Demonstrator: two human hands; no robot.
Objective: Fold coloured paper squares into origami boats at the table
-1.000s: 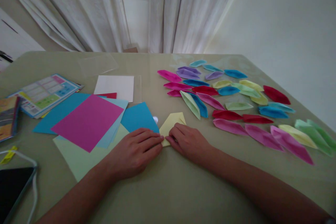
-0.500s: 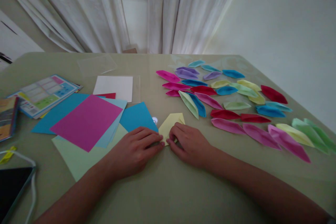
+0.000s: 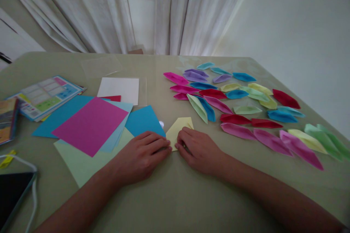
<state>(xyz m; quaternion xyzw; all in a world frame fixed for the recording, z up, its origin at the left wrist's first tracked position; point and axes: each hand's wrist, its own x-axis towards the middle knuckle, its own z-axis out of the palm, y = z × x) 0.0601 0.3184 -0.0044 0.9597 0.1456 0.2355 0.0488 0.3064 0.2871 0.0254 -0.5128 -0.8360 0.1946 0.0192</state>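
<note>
A pale yellow folded paper lies on the olive table, its point toward me. My left hand lies palm down with its fingertips pressed on the paper's near left edge. My right hand covers the paper's near right part, fingers curled and pressing on it. The two hands almost meet at the paper's near tip.
A stack of coloured square sheets, magenta on top, lies to the left, with a white sheet and printed leaflets beyond. Several folded paper boats spread across the right. A dark tablet and cable sit at the near left.
Both hands stay on the yellow paper; the fingertips have shifted only slightly along its near edge. The view has moved a little.
</note>
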